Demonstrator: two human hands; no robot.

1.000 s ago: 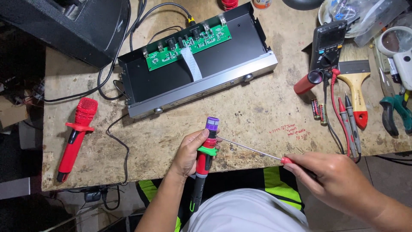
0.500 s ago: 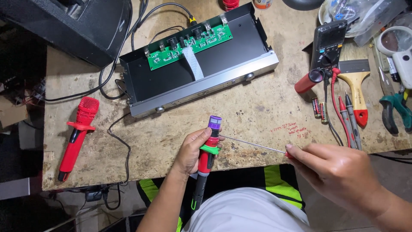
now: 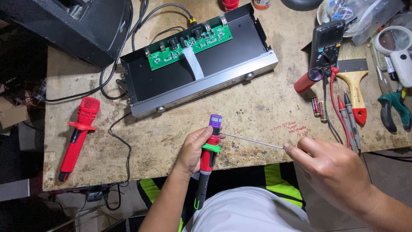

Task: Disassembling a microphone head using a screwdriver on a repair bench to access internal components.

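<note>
1. Left hand (image 3: 195,148) is wrapped tight around a red screwdriver-type handle with a green collar and purple cap (image 3: 210,144), held upright just in front of the open black metal chassis with the green circuit board (image 3: 195,58).
2. Right hand (image 3: 334,172) is pinching one end of a thin metal rod (image 3: 253,141); the rod's other end sits right at the handle, on the chassis's front side.
3. Left of the chassis there's a red handheld microphone (image 3: 77,135); to its right, a black multimeter (image 3: 327,43) and a wooden-handled paintbrush (image 3: 354,88).
4. Can't tell if the rod actually touches the handle, since the fingers hide that spot.
</note>
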